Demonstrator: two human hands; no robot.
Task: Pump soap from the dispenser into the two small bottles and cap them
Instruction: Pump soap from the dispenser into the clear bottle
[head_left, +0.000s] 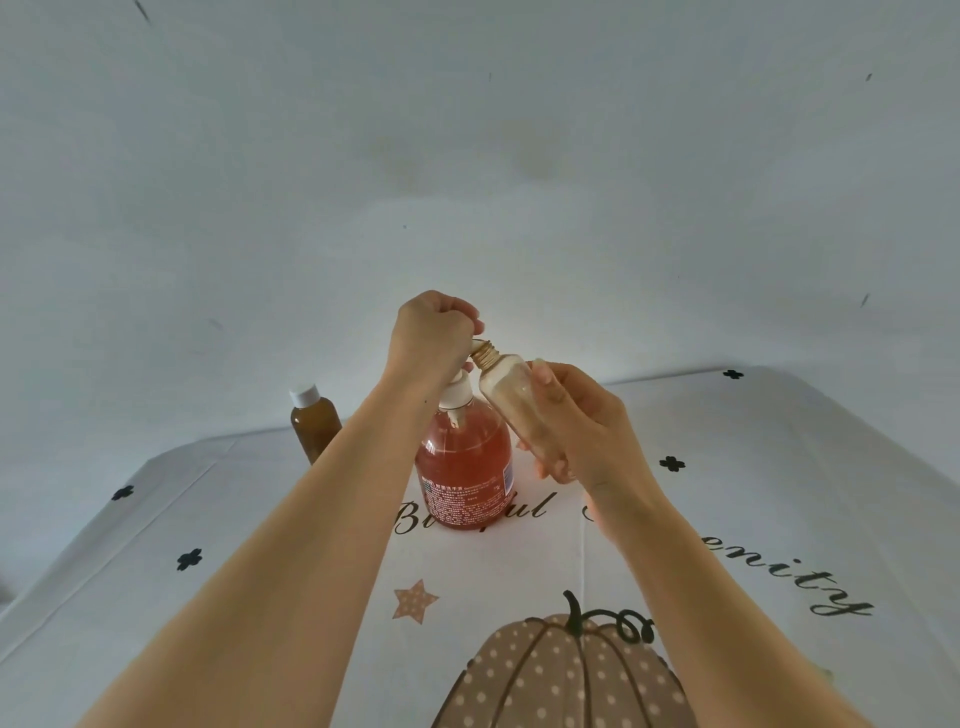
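A printed cloth (779, 467) covers the table, with bare stretches at 3 and 9 o'clock. One soap dispenser (465, 467) stands upright at centre. At its 2 o'clock the right hand (576, 421) grips one uncapped small bottle (511, 395), tilted, with its threaded mouth at the spout. The left hand (431, 338) curls over the pump top at 12. A second small bottle (314, 423), white-capped, stands at 10 o'clock by the far edge.
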